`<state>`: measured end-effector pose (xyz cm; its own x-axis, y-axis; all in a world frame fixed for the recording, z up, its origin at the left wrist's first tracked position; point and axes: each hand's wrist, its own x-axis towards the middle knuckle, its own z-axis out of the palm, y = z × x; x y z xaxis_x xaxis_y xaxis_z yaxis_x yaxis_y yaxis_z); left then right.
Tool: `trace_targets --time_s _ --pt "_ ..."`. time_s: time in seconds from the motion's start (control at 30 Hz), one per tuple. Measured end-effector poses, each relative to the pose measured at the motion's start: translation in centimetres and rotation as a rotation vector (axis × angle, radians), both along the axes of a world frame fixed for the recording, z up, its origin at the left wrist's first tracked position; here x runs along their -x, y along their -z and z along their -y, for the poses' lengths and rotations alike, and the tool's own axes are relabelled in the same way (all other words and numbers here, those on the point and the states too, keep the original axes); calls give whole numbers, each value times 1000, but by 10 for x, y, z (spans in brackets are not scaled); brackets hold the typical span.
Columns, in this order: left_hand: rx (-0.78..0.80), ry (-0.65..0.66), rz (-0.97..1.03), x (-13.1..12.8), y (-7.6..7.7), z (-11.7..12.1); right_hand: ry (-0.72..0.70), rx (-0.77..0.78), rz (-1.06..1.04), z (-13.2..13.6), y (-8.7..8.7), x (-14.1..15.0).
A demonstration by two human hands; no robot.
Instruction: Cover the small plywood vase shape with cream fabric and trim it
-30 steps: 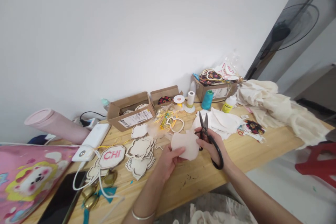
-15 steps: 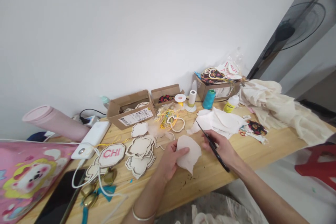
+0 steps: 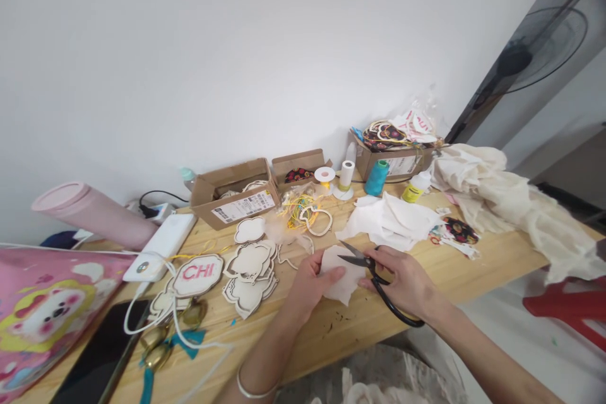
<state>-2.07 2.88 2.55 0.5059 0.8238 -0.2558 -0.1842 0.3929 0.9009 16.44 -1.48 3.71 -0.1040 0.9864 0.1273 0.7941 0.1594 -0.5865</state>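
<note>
Largest item: the pale wooden counter [image 3: 492, 265], running across the lower half of the frame. A rumpled cream fabric heap [image 3: 511, 196] lies at right, and a flat-lying stack of white cloth [image 3: 386, 224] sits right of centre, just beyond the hands.

The right hand [image 3: 402, 281], lower right of centre, is curled round the handles of a pair of black-handled metal scissors [image 3: 363, 261]. How the fingers sit in the loops cannot be told. The blades stand apart, tips pointing left.

The left hand [image 3: 310, 281], lower centre, is closed in a pinch, thumb uppermost, on the left part of a small, irregular piece of thin white cloth [image 3: 348, 281]. The piece is held above the counter; the blades reach over its upper right part. Whether cloth lies between them cannot be told.

Step in hand, as judged: trimming the edge. Recommended: keep the left thumb well back from the blade line, as the tips point towards that hand; hold the cloth taut, since thin material is likely to fold between blades; cut deep in the blades with short strokes, and turn the cloth rather than the wrist.

Smallest: scattered dark specks [image 3: 338, 315] on the counter below the cloth.
</note>
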Motion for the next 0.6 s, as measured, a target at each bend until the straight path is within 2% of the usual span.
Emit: trace_targets --time_s 0.3,0.6 --pt "38 -6 27 -1 4 -1 -26 19 -4 4 -5 -3" --pt "33 -22 43 -3 6 -2 -21 -51 79 3 5 -2"
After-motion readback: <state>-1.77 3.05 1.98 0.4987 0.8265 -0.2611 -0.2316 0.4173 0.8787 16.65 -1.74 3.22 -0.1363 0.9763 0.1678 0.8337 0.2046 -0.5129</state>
